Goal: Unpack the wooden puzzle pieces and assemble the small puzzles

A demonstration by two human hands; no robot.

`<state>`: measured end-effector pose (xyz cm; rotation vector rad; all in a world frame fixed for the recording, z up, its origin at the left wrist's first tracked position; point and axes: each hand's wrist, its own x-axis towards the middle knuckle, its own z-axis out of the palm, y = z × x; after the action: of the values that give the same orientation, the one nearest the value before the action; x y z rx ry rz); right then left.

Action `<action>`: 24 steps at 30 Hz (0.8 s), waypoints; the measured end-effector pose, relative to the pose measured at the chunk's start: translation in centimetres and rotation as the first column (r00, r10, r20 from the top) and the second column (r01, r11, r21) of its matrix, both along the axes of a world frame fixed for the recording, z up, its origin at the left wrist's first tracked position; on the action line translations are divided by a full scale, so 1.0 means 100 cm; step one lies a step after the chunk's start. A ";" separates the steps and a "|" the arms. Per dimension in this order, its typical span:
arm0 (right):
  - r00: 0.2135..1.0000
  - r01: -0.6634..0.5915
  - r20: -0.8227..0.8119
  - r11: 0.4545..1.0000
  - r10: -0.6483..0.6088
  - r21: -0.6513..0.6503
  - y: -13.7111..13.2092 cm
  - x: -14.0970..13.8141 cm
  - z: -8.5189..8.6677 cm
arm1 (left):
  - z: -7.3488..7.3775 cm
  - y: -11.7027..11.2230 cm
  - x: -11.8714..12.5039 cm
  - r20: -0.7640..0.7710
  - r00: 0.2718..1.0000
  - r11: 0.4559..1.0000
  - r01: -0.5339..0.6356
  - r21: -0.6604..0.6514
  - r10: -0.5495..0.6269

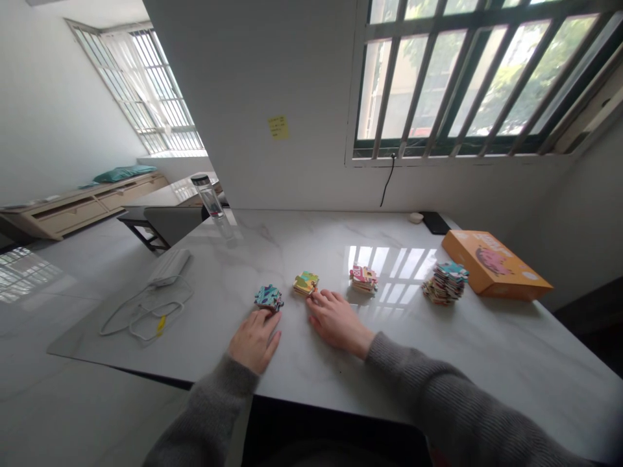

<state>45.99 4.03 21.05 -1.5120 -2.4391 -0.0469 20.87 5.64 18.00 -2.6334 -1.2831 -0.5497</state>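
Note:
Puzzle pieces lie in separate stacks on the white marbled table (302,370). My left hand (254,340) rests flat just in front of the teal puzzle-piece stack (268,296), fingertips at its near edge and thumb apart. At the yellow-green puzzle-piece stack (305,283), my right hand (337,319) touches the near right corner with its fingertips; the fingers look loosely stretched and grip nothing visible. Right of that hand sits a stack with a red and pink piece (363,277) on top. A taller, uneven puzzle-piece stack (446,283) stands farther right.
An orange box (496,263) lies at the right, with a black phone-like slab (435,223) and a small white round item (415,218) behind it. At the left are a white power strip (170,266) with its coiled cable (146,321) and a clear bottle (208,196).

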 end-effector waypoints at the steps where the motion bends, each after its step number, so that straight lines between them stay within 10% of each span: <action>1: 1.000 0.003 -0.004 1.000 -0.003 0.001 0.002 -0.001 -0.001 | 0.000 0.002 0.001 -0.011 1.000 1.000 -0.016 -0.010 0.016; 24: 0.977 -0.164 -0.132 0.986 0.167 0.036 0.086 -0.013 -0.014 | 0.008 0.075 0.021 -0.141 0.931 0.928 -0.354 -0.114 0.337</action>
<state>44.74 12.61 19.63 -1.2535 -2.4361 0.0552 23.00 13.14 18.81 -2.4106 -1.7495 -0.2513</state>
